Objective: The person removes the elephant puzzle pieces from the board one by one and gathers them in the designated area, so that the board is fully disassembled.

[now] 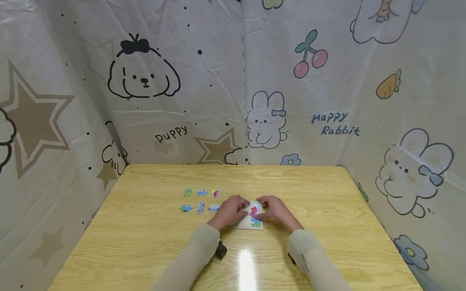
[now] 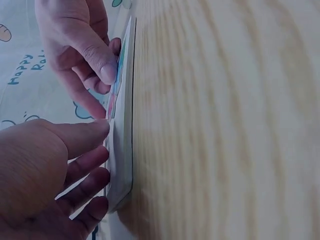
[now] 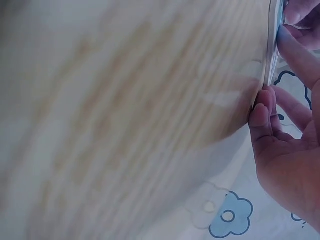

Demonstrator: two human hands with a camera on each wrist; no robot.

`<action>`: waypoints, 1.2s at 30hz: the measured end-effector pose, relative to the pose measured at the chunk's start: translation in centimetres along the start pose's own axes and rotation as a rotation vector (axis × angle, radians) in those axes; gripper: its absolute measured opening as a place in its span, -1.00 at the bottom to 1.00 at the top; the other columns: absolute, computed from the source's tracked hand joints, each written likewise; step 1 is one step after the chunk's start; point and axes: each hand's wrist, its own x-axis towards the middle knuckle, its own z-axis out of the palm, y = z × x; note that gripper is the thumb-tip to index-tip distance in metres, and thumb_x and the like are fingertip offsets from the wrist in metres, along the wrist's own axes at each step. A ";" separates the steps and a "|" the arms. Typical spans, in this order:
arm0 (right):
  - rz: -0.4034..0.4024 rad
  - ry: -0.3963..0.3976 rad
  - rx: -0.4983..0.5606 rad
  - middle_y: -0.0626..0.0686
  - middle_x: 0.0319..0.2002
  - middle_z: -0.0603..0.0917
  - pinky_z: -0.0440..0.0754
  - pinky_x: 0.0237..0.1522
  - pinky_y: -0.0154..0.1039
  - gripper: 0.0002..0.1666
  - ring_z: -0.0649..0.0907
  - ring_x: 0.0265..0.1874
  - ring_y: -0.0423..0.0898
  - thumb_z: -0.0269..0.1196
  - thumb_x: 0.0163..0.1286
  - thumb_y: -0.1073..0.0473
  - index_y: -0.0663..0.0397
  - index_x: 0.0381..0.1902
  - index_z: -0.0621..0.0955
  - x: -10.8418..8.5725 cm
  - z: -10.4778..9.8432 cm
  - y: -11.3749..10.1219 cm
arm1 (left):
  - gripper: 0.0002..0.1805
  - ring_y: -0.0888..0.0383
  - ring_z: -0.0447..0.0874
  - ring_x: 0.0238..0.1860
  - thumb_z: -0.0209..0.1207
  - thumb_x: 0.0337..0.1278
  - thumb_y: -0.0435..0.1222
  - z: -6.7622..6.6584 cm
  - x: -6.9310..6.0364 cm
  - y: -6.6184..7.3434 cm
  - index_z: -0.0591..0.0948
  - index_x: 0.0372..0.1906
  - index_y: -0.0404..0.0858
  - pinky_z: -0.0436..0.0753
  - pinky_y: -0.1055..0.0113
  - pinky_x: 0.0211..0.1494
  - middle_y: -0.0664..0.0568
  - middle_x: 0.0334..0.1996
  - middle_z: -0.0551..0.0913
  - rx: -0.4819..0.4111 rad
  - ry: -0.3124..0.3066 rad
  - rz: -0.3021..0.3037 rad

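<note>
A small white-bordered puzzle board lies flat on the table, with a column of coloured pieces in its right part; its left part is bare where visible. From the left, my left hand reaches over the board, its thumb and fingertips touching the surface in the left wrist view. My right hand holds the board's right side, thumb on the coloured pieces and curled fingers against the edge. In the left wrist view both hands are close together, and the fingers hide part of the board.
Several loose puzzle pieces lie in two rows left of the board on the wooden table. The piece closest to my left hand is partly covered by it. A printed cloth hangs behind and beside the table.
</note>
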 end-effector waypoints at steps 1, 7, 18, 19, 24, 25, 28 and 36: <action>0.006 -0.003 0.007 0.02 -0.24 0.57 0.46 -0.17 -0.20 -0.24 0.49 -0.25 -0.07 0.62 0.13 0.13 0.15 0.29 0.63 0.0 0.0 0.0 | -0.65 0.16 0.60 -0.09 0.34 0.34 -0.25 0.0 0.0 0.1 0.71 0.18 -0.17 0.62 0.24 0.03 0.07 -0.12 0.67 0.002 -0.002 -0.002; 0.013 -0.006 0.025 0.02 -0.23 0.56 0.46 -0.20 -0.23 -0.24 0.48 -0.28 -0.08 0.62 0.12 0.17 0.15 0.29 0.63 0.3 0.1 0.2 | -0.67 0.17 0.59 -0.14 0.29 0.40 -0.25 0.1 0.3 0.9 0.72 0.19 -0.19 0.62 0.27 0.00 0.04 -0.09 0.73 -0.070 0.011 -0.025; -0.002 0.005 0.054 0.03 -0.19 0.60 0.51 -0.14 -0.19 -0.26 0.50 -0.22 -0.06 0.63 0.11 0.17 0.15 0.26 0.65 0.5 0.4 0.6 | -0.71 0.21 0.59 -0.24 0.32 0.33 -0.37 1.1 0.4 2.0 0.73 0.10 -0.31 0.61 0.31 -0.11 0.04 -0.19 0.76 -0.201 0.076 -0.091; 0.000 0.005 0.059 0.03 -0.19 0.59 0.51 -0.14 -0.19 -0.26 0.50 -0.22 -0.06 0.63 0.10 0.18 0.15 0.26 0.65 0.5 0.4 0.6 | -0.72 0.21 0.60 -0.23 0.32 0.33 -0.37 1.1 0.4 2.1 0.73 0.10 -0.31 0.62 0.29 -0.10 0.03 -0.19 0.76 -0.210 0.076 -0.101; -0.010 0.011 0.060 0.04 -0.19 0.60 0.51 -0.15 -0.19 -0.25 0.50 -0.23 -0.07 0.63 0.10 0.17 0.17 0.26 0.65 0.4 0.4 0.7 | -0.73 0.13 0.65 -0.15 0.30 0.33 -0.38 1.2 0.5 2.5 0.73 0.09 -0.31 0.66 0.20 -0.01 -0.02 -0.13 0.77 -0.231 0.080 -0.122; -0.012 0.013 0.058 0.04 -0.19 0.60 0.51 -0.14 -0.18 -0.24 0.50 -0.23 -0.06 0.64 0.09 0.16 0.17 0.26 0.65 0.4 0.3 0.7 | -0.72 0.12 0.66 -0.14 0.30 0.33 -0.38 1.2 0.6 2.5 0.73 0.09 -0.31 0.66 0.18 0.00 -0.03 -0.12 0.77 -0.233 0.080 -0.119; -0.012 0.017 0.052 0.03 -0.20 0.60 0.51 -0.14 -0.19 -0.24 0.50 -0.23 -0.06 0.64 0.09 0.15 0.16 0.26 0.65 0.4 0.2 0.8 | -0.69 0.12 0.66 -0.11 0.29 0.34 -0.39 1.3 0.7 2.5 0.71 0.13 -0.31 0.66 0.18 0.04 -0.02 -0.10 0.77 -0.261 0.066 -0.119; -0.009 0.002 0.078 0.03 -0.23 0.57 0.48 -0.19 -0.21 -0.23 0.49 -0.25 -0.06 0.64 0.09 0.14 0.17 0.27 0.65 0.5 0.4 0.9 | -0.67 0.22 0.56 -0.20 0.31 0.31 -0.43 1.7 0.8 2.0 0.70 0.14 -0.29 0.59 0.31 -0.08 0.03 -0.15 0.74 -0.356 0.061 -0.151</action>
